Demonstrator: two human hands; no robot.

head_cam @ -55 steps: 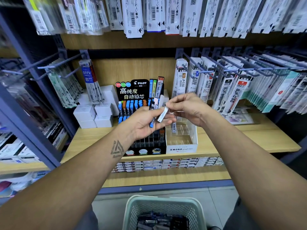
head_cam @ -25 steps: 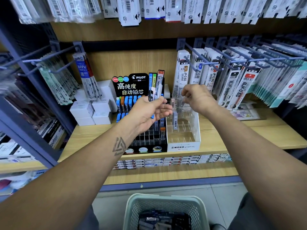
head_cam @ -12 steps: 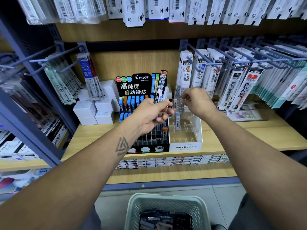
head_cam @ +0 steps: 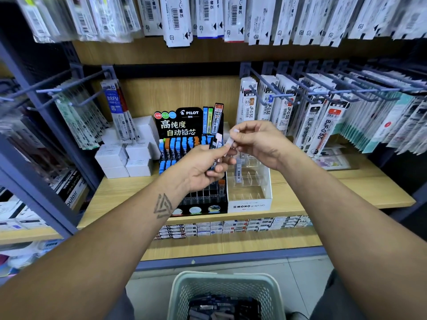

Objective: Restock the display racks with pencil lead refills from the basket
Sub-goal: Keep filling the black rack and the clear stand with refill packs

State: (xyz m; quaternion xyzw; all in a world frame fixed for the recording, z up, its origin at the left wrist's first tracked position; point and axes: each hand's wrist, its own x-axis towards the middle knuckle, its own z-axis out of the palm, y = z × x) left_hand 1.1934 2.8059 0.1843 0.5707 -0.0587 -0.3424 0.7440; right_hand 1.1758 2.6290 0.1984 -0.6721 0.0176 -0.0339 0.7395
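Both hands meet above the shelf's front edge. The left hand (head_cam: 203,167) has its grip wrapped around a bunch of lead refill tubes (head_cam: 216,155), and the right hand (head_cam: 258,144) pinches one pale tube (head_cam: 230,142) at its top. The black Pilot rack (head_cam: 184,139) and clear Mono rack (head_cam: 249,188) sit right behind; the basket (head_cam: 225,281) sits below on the floor.

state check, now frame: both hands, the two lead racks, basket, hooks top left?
left hand: grips a bunch of lead refill cases
right hand: pinches one pale refill case
MONO rack: mostly empty, one case standing inside
PILOT rack: back rows filled, front slots empty
basket: on the floor, dark packs inside
left hooks: some bare
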